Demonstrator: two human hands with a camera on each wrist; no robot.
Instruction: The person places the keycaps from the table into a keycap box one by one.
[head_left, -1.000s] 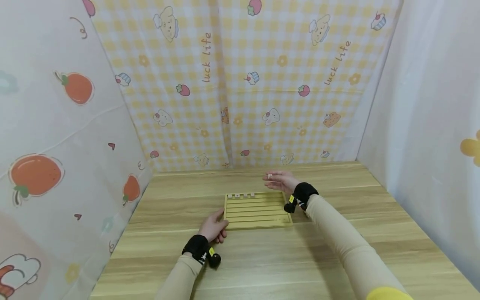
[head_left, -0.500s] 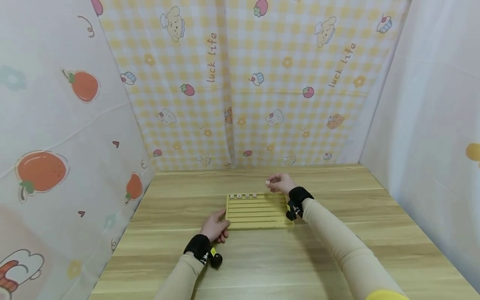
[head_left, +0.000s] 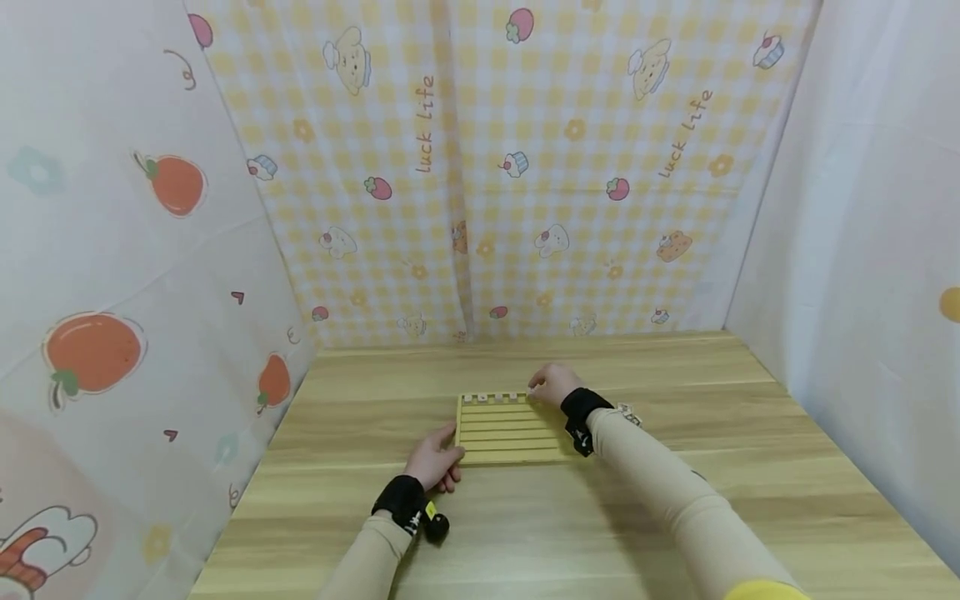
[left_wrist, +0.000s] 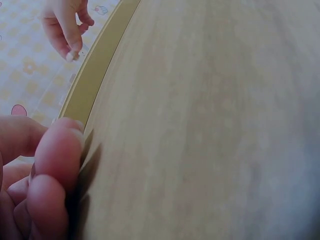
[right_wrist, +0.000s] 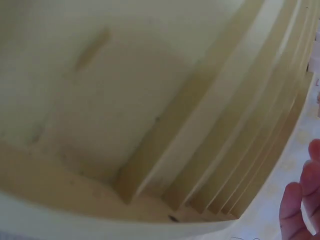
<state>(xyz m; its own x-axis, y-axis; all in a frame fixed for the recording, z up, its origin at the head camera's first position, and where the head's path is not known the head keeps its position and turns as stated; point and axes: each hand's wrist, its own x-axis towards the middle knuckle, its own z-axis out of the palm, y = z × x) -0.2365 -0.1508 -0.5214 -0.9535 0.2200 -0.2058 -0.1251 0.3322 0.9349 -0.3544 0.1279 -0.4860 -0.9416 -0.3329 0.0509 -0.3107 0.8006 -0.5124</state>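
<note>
A shallow yellow tray (head_left: 506,434) with raised ridges across it lies on the table. Several small whitish cubes (head_left: 482,398) with dark marks stand spaced out along its back row. My left hand (head_left: 430,461) grips the tray's left edge near the front corner; in the left wrist view its fingertips (left_wrist: 60,150) press against the yellow side wall. At the back row, right of the other cubes, my right hand (head_left: 552,385) pinches another small whitish cube (head_left: 530,392), mostly covered by fingers. The right wrist view shows the ridges close up, with part of the right hand (right_wrist: 300,205) beyond the tray.
Several small pale pieces (head_left: 628,413) lie on the wooden table (head_left: 525,533) just beyond the right wrist, partly hidden by the sleeve. A checked cloth (head_left: 517,208) hangs behind the table, with printed white cloth at both sides.
My right hand has brought its cube down and slightly forward to the tray's back row, its fingers now closer together. The left hand stays on the tray's edge. The head view has shifted slightly.
</note>
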